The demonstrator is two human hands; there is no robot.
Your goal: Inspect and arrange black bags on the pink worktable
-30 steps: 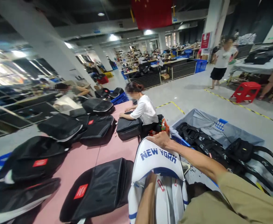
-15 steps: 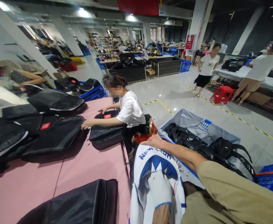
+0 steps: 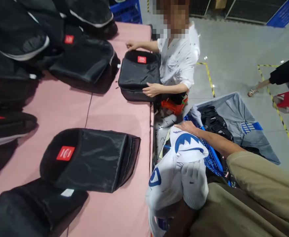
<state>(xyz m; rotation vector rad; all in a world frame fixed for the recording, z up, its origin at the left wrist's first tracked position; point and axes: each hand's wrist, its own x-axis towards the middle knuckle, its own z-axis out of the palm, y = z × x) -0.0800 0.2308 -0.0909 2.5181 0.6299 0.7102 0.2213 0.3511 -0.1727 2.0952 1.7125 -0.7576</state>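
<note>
The right hand (image 3: 189, 126) is gripping the white-and-blue bag (image 3: 176, 171), fingers clamped on its top edge. The left hand is working hidden inside, finger state undeterminable; the bag is not yet lying on the counter (image 3: 115, 115).

Under my right hand (image 3: 189, 126) the white and blue bag (image 3: 181, 164) looks like smooth, matt cloth. Left of it, the black bags (image 3: 92, 158) show a faint nylon sheen on the matt pink table covering (image 3: 115, 112).

Right hand (image 3: 187, 126) stretched forward, palm down; left hand seemingly hidden inside white fabric, forearm raised
</note>
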